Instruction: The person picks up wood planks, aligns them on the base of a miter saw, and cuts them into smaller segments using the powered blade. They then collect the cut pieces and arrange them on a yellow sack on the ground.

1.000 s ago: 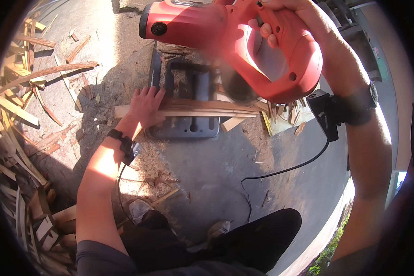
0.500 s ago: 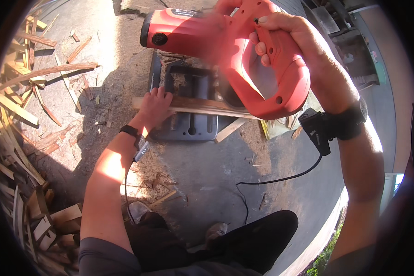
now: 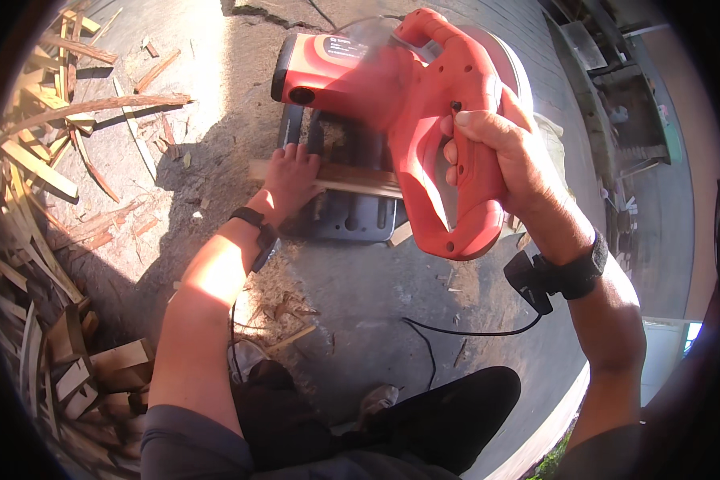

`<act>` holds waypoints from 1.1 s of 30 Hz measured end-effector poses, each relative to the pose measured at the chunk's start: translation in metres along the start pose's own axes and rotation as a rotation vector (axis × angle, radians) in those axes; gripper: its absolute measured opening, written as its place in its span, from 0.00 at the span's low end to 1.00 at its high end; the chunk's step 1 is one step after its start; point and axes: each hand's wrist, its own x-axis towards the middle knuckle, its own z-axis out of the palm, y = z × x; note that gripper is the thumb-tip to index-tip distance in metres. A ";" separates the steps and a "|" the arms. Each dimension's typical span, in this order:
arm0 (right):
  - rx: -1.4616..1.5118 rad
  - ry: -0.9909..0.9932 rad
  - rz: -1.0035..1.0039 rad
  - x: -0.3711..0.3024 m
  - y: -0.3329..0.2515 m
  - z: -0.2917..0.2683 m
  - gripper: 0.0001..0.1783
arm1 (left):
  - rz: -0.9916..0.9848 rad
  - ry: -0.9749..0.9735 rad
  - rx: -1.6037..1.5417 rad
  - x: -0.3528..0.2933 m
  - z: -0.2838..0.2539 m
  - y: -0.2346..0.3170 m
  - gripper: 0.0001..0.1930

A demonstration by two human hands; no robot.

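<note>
My right hand (image 3: 504,148) is wrapped round the rear handle of a red chop saw (image 3: 448,216), its thumb beside the trigger button. The saw head hangs over a dark metal base (image 3: 352,228) on the ground. A narrow wood strip (image 3: 360,182) lies crosswise on that base, its right end hidden under the saw head. My left hand (image 3: 290,180) grips the strip near its left end, fingers over the far edge. Part of the round blade guard (image 3: 508,60) shows beyond the handle; the cutting edge is hidden.
Split wood pieces (image 3: 36,168) and short offcuts (image 3: 124,364) are heaped along the left. Sawdust (image 3: 276,300) lies on the concrete near my foot. A black cable (image 3: 476,332) runs from my right wrist strap. A shelf-like structure (image 3: 628,104) stands at the far right.
The saw head and my right hand have come down and nearer to me, over the strip. My left hand stays on the strip; the whole view has shifted slightly.
</note>
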 end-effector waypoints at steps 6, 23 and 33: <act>-0.013 0.089 -0.079 -0.007 0.036 0.011 0.30 | -0.023 -0.019 0.038 -0.001 0.006 -0.004 0.25; 0.046 0.110 -0.128 -0.031 0.111 0.041 0.44 | 0.005 0.288 0.099 0.002 0.039 -0.008 0.23; 0.129 -0.039 -0.062 0.005 -0.022 -0.014 0.20 | -0.003 -0.014 0.064 -0.016 0.006 -0.005 0.29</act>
